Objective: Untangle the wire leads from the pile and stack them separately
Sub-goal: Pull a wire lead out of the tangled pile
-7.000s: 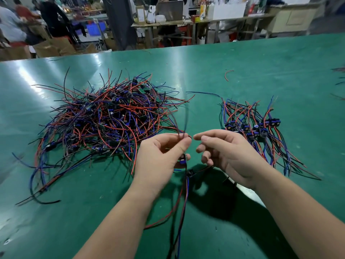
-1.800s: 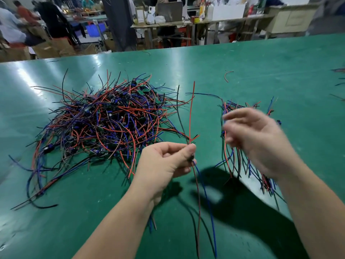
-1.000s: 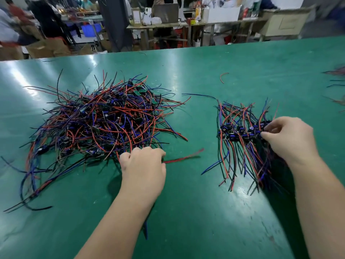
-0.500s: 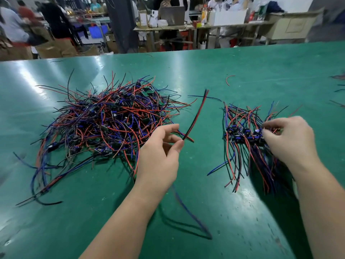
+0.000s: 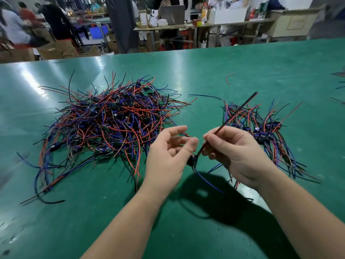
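While two heaps of thin red, blue and black leads lie on the glossy green table (image 5: 205,68), a tangled pile (image 5: 112,124) at left and a tidier stack (image 5: 261,128) at right, a worker's right hand (image 5: 239,154) pinches one wire lead (image 5: 242,107) by its red-and-black pair, raised between them. The half-open left hand (image 5: 168,156) hovers at its small black connector (image 5: 192,160), grip unclear. One stray red wire (image 5: 228,78) lies beyond.

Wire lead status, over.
Right hand pinches wire lead, held above table. Left hand at its connector, grip unclear. Pile left, stack right, nothing blocking.
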`<state>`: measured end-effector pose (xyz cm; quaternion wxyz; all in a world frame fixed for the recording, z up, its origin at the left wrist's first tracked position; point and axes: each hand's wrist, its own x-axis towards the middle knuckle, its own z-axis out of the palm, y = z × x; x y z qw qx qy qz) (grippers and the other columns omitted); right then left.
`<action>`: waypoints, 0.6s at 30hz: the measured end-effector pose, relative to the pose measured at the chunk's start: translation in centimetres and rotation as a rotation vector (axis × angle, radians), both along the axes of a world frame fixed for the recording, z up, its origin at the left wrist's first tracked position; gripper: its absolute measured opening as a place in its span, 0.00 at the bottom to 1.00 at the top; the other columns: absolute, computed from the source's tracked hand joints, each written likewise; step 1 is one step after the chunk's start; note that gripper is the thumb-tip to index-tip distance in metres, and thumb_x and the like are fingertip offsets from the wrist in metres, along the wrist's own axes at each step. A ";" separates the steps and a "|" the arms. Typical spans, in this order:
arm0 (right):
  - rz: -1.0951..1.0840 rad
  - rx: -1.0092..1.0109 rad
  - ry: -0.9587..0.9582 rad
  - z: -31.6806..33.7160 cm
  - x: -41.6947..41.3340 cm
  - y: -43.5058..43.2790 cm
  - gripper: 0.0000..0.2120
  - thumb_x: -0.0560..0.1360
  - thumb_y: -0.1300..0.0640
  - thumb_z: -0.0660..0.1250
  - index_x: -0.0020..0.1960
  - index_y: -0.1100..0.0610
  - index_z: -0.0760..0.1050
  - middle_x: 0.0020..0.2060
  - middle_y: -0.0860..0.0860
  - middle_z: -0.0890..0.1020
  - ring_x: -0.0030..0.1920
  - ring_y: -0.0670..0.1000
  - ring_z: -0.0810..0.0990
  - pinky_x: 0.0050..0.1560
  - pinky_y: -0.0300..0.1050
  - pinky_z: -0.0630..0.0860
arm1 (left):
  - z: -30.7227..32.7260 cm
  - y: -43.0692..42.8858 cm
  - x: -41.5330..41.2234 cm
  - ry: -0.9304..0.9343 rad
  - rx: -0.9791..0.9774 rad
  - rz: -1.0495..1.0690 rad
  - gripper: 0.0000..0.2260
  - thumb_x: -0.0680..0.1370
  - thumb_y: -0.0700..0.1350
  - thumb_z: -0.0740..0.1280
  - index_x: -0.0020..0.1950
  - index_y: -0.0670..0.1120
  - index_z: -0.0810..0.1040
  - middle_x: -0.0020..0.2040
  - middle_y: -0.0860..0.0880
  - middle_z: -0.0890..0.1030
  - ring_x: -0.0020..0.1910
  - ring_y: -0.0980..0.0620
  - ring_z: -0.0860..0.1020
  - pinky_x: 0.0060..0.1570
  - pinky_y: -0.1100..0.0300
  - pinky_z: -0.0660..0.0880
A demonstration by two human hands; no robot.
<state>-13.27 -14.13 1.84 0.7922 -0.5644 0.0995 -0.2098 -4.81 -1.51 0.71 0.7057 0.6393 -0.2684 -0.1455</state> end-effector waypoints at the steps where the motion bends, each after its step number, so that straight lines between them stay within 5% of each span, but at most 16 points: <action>1: -0.021 0.037 -0.013 0.2 0.0 -0.2 0.04 0.65 0.60 0.68 0.36 0.57 0.81 0.30 0.53 0.81 0.30 0.48 0.80 0.31 0.35 0.74 | 0.1 -0.1 0.0 0.063 0.022 -0.004 0.15 0.70 0.54 0.67 0.52 0.48 0.79 0.43 0.46 0.84 0.42 0.51 0.82 0.48 0.58 0.79; 4: -0.047 0.109 -0.032 0.6 -0.2 -0.8 0.07 0.67 0.58 0.66 0.34 0.53 0.82 0.30 0.51 0.82 0.31 0.46 0.81 0.33 0.34 0.75 | 0.6 -0.1 -0.1 0.377 0.113 -0.210 0.21 0.75 0.59 0.57 0.46 0.45 0.82 0.44 0.43 0.85 0.45 0.46 0.83 0.55 0.50 0.76; 8: -0.023 0.156 -0.075 0.8 -0.2 -1.0 0.09 0.68 0.59 0.64 0.35 0.53 0.83 0.32 0.51 0.82 0.32 0.46 0.81 0.35 0.35 0.77 | 1.1 0.4 -0.3 0.603 0.007 -0.502 0.18 0.72 0.55 0.63 0.44 0.43 0.85 0.37 0.46 0.84 0.36 0.49 0.83 0.41 0.60 0.80; 13: -0.009 0.121 -0.023 0.5 -0.2 -1.0 0.07 0.67 0.57 0.66 0.37 0.54 0.84 0.31 0.51 0.82 0.32 0.46 0.80 0.34 0.35 0.75 | 1.1 0.5 -0.3 0.614 -0.034 -0.552 0.16 0.70 0.55 0.63 0.44 0.46 0.86 0.32 0.52 0.81 0.29 0.55 0.81 0.37 0.62 0.80; 18: 0.027 -0.013 0.106 -0.4 0.1 -0.8 0.04 0.62 0.59 0.70 0.35 0.59 0.83 0.31 0.55 0.82 0.30 0.48 0.79 0.30 0.35 0.74 | 1.0 0.4 -0.4 0.532 0.103 -0.478 0.16 0.72 0.56 0.64 0.39 0.47 0.86 0.37 0.46 0.84 0.29 0.51 0.82 0.26 0.63 0.77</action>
